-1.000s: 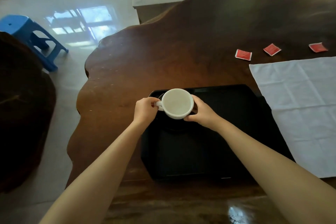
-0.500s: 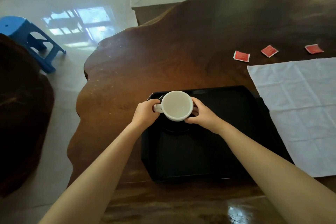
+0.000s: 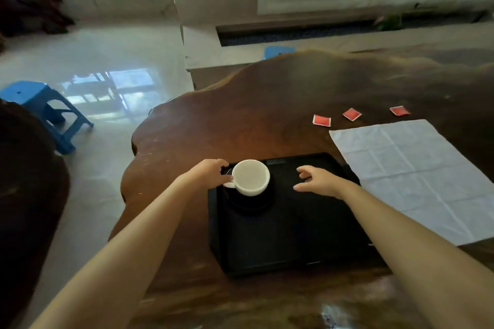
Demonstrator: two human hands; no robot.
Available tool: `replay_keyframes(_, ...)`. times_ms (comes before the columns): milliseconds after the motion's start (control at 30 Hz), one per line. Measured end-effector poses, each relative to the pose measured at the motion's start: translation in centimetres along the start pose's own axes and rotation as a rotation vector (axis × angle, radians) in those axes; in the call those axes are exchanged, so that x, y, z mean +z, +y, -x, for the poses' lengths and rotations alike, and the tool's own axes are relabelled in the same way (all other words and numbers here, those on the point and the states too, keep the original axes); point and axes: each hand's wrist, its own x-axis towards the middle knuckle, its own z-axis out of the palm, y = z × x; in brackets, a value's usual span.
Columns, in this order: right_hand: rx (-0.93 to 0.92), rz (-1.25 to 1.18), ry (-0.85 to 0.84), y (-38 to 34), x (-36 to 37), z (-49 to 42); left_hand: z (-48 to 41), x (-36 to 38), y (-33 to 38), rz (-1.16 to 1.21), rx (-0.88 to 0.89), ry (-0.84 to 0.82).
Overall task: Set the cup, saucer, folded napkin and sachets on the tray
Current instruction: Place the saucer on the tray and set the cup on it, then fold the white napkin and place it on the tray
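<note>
Cup (image 3: 250, 177) handle in left hand (image 3: 207, 174) fingers; right hand (image 3: 319, 181) spread, empty.

blue stool (image 3: 40, 107) beside dark wooden table (image 3: 240, 125).

White cup (image 3: 250, 177) sits on dark saucer (image 3: 252, 204) in black tray (image 3: 288, 238), left hand (image 3: 211, 172) at its handle, right hand (image 3: 319, 181) spread apart, napkin (image 3: 417, 176) unfolded beside three red sachets (image 3: 351, 114).
</note>
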Motion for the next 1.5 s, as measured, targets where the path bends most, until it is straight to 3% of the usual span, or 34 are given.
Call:
replay_keyframes(400,0.055,0.279,0.021,6.7,-8.6,5.8,0.7,2.4,14.8,-0.094,0.151,-0.115)
replay_keyframes(633,-0.012,0.389,-0.003,16.5,-13.3,7.1,-1.7,8.9,25.7,-0.055,0.134,-0.201)
replay_keyframes(867,0.024,0.522,-0.152,25.4,-17.3,8.0,-3.5,15.9,34.2,0.002,0.098,-0.228)
replay_keyframes(1233,0.098,0.491,-0.135,33.7,-16.1,8.7,-5.3,23.6,40.1,-0.029,0.205,-0.212)
replay_keyframes(1500,-0.119,0.699,0.096,39.2,-13.4,9.0,-4.7,30.3,41.4,-0.371,0.193,-0.035)
